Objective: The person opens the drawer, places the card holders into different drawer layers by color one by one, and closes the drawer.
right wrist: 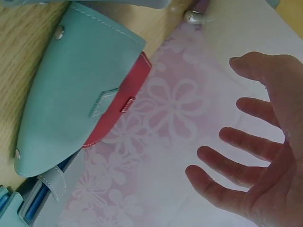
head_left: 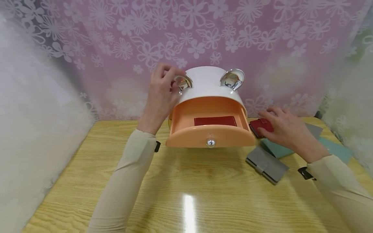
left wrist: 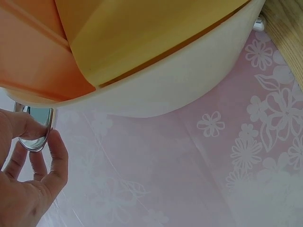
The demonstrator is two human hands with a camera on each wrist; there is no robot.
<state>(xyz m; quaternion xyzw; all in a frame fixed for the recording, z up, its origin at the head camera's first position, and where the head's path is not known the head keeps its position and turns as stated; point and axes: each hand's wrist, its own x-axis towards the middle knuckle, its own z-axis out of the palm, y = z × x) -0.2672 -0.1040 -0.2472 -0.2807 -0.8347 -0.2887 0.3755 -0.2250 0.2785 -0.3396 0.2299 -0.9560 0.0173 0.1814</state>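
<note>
Your left hand (head_left: 161,94) pinches the left chrome ear (head_left: 187,81) of the white drawer box (head_left: 207,79) between thumb and fingers, probably to keep the box from sliding or tipping while its orange drawer (head_left: 186,137) juts out toward you. With the drawer pulled forward by its full front, its inside is within reach from above, and a red stitched wallet (head_left: 215,121) lies flat in there, behind the front panel with the silver knob (head_left: 211,142). Your right hand (head_left: 287,131) is over the red snap wallet (head_left: 259,127) just right of the drawer; its fingers are spread and grip nothing, a shape that seems suited to taking something low and flat. Beside that wallet, partly under your hand, lies a teal wallet (head_left: 276,149), and nearer you a grey strap wallet (head_left: 268,163) rests closed on the wooden table (head_left: 218,200), within easy reach of that hand.
</note>
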